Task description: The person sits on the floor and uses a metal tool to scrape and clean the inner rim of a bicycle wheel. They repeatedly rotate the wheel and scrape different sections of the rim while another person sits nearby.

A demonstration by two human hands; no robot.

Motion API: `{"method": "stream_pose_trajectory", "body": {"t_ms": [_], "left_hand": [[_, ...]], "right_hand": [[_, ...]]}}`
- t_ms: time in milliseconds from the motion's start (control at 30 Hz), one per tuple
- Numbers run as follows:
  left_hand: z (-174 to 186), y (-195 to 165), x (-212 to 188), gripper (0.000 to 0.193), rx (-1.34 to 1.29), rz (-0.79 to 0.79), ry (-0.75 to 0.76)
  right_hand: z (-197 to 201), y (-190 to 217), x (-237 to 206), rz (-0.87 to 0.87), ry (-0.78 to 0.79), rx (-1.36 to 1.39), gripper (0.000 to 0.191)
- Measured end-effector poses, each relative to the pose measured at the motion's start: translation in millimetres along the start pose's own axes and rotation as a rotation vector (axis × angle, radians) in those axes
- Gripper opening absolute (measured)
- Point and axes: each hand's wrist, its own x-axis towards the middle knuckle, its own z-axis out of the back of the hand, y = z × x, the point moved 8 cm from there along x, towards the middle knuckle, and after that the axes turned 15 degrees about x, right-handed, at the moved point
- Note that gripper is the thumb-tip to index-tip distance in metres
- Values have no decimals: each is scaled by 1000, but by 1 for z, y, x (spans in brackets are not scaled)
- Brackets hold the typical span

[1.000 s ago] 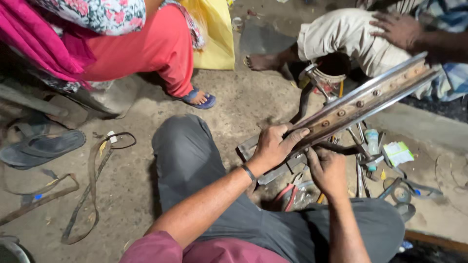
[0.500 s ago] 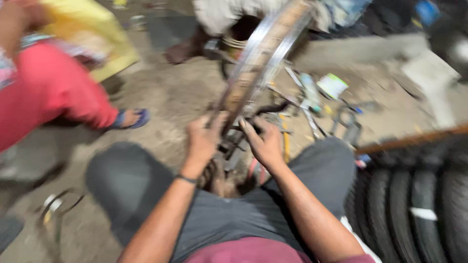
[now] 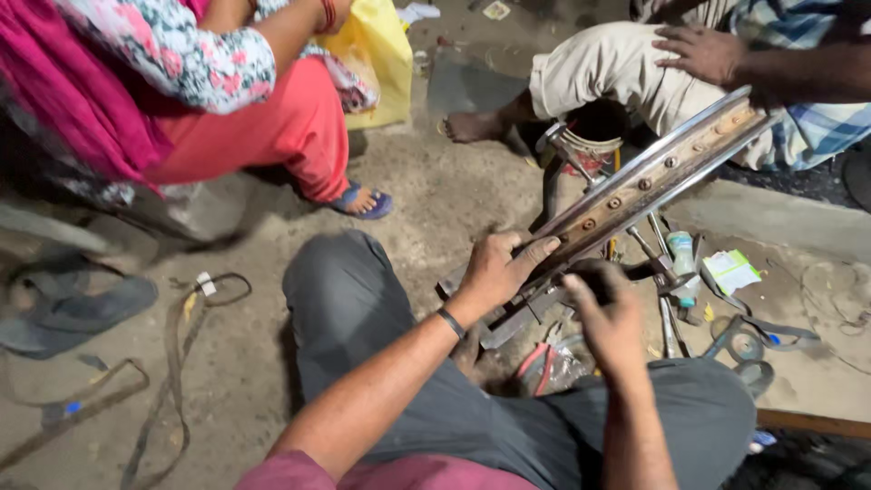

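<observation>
Wheel rim [image 3: 649, 177] back to a low slant across the ground, its near end at the person's knees; half a second ago it stood steeper. Left hand [image 3: 497, 269] grips the rim's near end, fingers clenched over its edge. Right hand [image 3: 606, 308], just beside, is blurred; cannot tell its grip.

Showing: one wheel rim [image 3: 653, 181], one bucket [image 3: 590, 147], one yellow bag [image 3: 381, 50], one grey sandal [image 3: 77, 308], one small bottle [image 3: 682, 254], two working hands [image 3: 494, 268].

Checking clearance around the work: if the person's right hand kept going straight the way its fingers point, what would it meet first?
Probably the metal wheel rim: the right hand points up at it, just below its lower end, though depth is unclear.
</observation>
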Motion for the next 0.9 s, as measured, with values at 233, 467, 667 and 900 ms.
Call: {"method": "stream_pose_trajectory", "body": {"t_ms": [233,467,667,900], "left_hand": [[-6,-5,-2,36,68,-4,46],[-11,6,-4,36,110,-30,37],[-14,6,-2,38,98,-17,41],[-18,19,-6,48,65,-69,-22]], "right_hand": [[1,7,32,121,208,-424,21],[-13,30,1,373,58,-418,14],[-11,36,35,362,259,-596,21],[-18,40,13,376,114,-409,20]]}}
